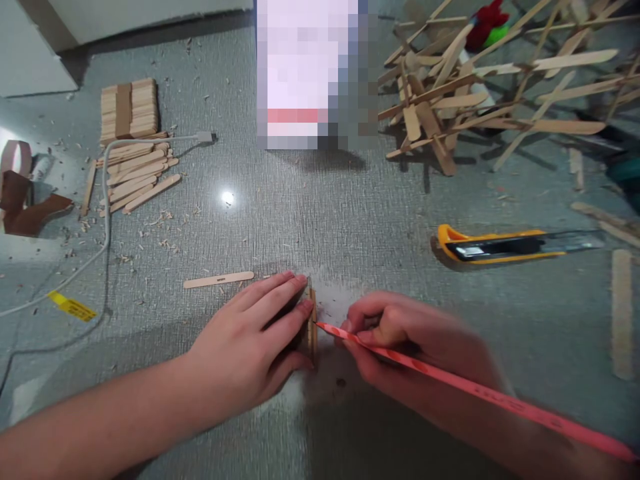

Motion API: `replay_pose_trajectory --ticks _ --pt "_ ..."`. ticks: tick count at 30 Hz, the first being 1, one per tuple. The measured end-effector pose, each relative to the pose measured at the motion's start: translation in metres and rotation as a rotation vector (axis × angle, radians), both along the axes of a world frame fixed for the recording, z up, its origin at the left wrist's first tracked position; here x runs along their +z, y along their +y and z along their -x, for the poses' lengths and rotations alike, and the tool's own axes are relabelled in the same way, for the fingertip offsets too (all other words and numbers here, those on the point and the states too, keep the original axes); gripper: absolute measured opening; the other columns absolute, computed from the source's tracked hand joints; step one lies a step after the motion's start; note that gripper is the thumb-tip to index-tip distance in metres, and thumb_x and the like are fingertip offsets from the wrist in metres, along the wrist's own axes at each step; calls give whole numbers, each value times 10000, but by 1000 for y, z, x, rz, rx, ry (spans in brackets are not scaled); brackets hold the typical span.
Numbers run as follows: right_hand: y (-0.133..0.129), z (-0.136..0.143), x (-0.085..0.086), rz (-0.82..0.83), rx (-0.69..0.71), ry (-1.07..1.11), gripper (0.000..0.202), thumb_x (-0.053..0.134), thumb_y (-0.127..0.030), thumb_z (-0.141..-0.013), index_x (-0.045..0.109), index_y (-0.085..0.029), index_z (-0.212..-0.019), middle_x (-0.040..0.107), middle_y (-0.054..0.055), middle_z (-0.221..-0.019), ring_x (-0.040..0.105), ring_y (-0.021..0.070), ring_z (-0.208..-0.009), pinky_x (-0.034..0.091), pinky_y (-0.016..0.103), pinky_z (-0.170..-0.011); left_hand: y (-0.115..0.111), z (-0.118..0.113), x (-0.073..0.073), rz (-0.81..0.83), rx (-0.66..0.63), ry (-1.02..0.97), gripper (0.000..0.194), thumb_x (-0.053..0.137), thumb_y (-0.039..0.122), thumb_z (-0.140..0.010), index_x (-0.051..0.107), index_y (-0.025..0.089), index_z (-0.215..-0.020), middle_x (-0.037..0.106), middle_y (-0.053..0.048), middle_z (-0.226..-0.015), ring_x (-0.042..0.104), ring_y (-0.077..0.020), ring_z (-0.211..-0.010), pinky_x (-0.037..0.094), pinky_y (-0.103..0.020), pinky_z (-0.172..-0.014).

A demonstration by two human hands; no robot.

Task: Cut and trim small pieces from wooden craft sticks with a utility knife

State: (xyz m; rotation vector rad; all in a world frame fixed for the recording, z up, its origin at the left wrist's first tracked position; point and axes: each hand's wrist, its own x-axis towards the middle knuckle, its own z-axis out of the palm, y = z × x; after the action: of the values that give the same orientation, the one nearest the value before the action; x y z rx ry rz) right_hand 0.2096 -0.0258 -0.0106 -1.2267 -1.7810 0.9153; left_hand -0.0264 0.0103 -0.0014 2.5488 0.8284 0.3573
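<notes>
At the front middle of the table, my left hand [250, 327] holds a narrow popsicle stick [313, 333], its fingers at the far part and its thumb at the near end. More than one stick may be there; the fingers cover much of it. My right hand [400, 333] is closed around a long pink pencil [425, 370]. The pencil's dark tip touches the edge of the stick, between my two hands. A loose popsicle stick [219, 280] with a small dark mark lies just beyond my left hand.
A yellow utility knife [500, 245] lies at the right with its blade extended. Crossed, joined sticks [445, 100] fill the back right. At the left are a banded stick bundle [140, 110], a loose stick pile [143, 173] and a white cable [106, 200]. Wood scraps are scattered around.
</notes>
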Motion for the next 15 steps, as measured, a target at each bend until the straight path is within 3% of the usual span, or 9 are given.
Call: replay_pose_trajectory --ticks 15 --pt "2 0 3 23 54 31 318 654 -106 -841 411 -243 -690 655 -44 -716 579 84 -519 444 216 -446 0 0 -1 2 1 -9 467 650 371 -968 622 60 -1316 579 -201 -1460 523 -349 -1395 529 -525 -1132"
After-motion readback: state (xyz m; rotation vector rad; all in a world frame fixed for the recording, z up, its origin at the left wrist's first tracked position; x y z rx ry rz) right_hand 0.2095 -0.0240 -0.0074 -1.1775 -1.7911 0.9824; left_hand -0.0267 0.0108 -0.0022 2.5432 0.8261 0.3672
